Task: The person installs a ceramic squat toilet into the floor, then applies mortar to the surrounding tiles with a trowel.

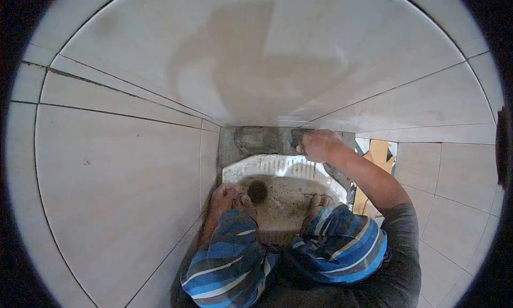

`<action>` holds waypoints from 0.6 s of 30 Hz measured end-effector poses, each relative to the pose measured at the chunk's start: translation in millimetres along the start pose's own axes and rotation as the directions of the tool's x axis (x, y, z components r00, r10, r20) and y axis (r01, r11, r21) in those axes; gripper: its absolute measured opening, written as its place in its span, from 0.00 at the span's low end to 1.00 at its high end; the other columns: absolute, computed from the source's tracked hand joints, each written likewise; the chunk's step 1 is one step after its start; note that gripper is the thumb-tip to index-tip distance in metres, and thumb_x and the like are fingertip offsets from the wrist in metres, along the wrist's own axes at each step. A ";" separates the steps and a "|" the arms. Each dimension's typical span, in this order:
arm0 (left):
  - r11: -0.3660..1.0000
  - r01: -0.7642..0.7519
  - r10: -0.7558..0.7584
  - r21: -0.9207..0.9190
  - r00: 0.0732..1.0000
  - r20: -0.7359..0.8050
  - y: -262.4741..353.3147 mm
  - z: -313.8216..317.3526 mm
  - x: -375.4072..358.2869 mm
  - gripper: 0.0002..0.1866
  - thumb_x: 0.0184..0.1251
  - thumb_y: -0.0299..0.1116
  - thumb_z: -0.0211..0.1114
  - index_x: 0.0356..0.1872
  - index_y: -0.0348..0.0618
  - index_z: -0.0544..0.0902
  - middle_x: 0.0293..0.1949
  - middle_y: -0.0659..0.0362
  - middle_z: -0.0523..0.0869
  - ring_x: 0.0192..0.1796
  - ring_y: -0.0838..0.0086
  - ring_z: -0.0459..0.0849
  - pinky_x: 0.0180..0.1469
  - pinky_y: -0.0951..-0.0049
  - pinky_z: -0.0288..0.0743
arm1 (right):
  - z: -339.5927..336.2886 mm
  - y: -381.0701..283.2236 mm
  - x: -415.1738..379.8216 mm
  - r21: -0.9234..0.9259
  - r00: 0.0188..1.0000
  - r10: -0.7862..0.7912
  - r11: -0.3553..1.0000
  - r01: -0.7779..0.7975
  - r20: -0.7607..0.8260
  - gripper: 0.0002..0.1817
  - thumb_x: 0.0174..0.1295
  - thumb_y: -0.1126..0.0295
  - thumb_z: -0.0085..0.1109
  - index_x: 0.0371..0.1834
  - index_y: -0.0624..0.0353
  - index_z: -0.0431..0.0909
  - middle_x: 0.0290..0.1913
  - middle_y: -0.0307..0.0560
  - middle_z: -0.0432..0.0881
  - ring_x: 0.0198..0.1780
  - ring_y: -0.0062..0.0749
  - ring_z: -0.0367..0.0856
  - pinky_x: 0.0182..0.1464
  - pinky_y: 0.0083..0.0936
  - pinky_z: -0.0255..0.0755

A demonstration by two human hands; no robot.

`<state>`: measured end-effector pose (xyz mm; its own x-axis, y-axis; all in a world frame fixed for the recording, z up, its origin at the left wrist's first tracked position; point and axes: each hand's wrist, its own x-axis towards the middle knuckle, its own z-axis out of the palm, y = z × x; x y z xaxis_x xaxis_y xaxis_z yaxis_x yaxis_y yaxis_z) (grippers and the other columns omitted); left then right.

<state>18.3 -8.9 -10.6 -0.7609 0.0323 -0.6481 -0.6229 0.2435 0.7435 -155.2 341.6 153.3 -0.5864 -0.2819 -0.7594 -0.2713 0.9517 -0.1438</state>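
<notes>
Your knees in blue striped shorts (278, 254), your left hand (227, 197) resting closed on the white ceramic squat pan (278, 166), your right hand (319, 146) with fingers gripping a small dark tool (295, 141) at the grey cement patch (256, 139).

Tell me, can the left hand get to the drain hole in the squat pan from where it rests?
Probably yes. The left hand rests on the squat pan rim right beside the drain hole, and nothing lies between them. The right hand is up at the cement strip.

Beige wall tiles (117, 185), white squat pan (278, 166), blue-striped shorts (342, 244), grey cement (262, 139).
</notes>
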 end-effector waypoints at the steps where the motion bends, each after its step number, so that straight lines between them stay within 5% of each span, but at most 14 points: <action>1: 0.997 0.029 -0.028 -0.066 0.999 0.015 -4.7 0.2 0.8 0.15 0.76 0.42 0.65 0.48 0.38 0.82 0.32 0.60 0.85 0.25 0.77 0.83 0.27 0.72 0.76 | 3.5 3.0 -4.9 0.002 1.000 -0.004 1.000 0.004 -0.002 0.17 0.69 0.60 0.52 0.43 0.61 0.86 0.48 0.59 0.88 0.54 0.53 0.86 0.58 0.49 0.78; 6: 0.985 0.139 -0.132 -0.105 0.989 0.073 -19.3 -2.4 9.4 0.15 0.77 0.41 0.64 0.47 0.38 0.82 0.28 0.61 0.84 0.24 0.78 0.82 0.25 0.74 0.75 | 4.8 -14.2 -19.4 0.085 0.982 -0.155 0.983 0.164 -0.105 0.18 0.70 0.59 0.51 0.44 0.60 0.86 0.46 0.59 0.88 0.51 0.56 0.86 0.54 0.50 0.80; 13: 1.000 -0.014 0.014 -0.026 1.000 0.009 -18.8 -2.1 7.5 0.14 0.77 0.41 0.64 0.44 0.39 0.82 0.30 0.63 0.84 0.26 0.82 0.80 0.28 0.76 0.76 | 10.9 -96.1 65.8 -0.085 0.907 -0.340 0.941 0.329 -0.248 0.10 0.62 0.67 0.62 0.38 0.60 0.90 0.42 0.55 0.90 0.47 0.51 0.90 0.41 0.49 0.85; 16: 0.998 -0.059 0.059 0.003 0.998 0.032 -1.9 -0.6 2.7 0.14 0.77 0.42 0.64 0.44 0.39 0.83 0.31 0.63 0.84 0.28 0.82 0.80 0.31 0.76 0.77 | 0.8 -141.6 99.6 -0.168 0.928 -0.324 0.941 0.295 -0.183 0.11 0.56 0.70 0.68 0.43 0.54 0.91 0.44 0.52 0.91 0.47 0.47 0.90 0.40 0.48 0.87; 18: 0.998 -0.068 0.067 0.009 0.997 0.047 19.2 5.3 -4.0 0.14 0.77 0.42 0.65 0.44 0.39 0.83 0.31 0.64 0.84 0.29 0.82 0.80 0.31 0.76 0.77 | 20.6 -167.4 175.9 -0.223 0.969 -0.114 0.961 0.163 0.218 0.17 0.49 0.71 0.76 0.45 0.49 0.92 0.47 0.46 0.91 0.48 0.44 0.89 0.40 0.48 0.87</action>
<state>10.4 0.8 5.4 -0.7917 0.0939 -0.6036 -0.5683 0.2492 0.7842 -197.2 135.2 30.7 -0.3713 -0.3547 -0.8581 -0.5262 0.8418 -0.1203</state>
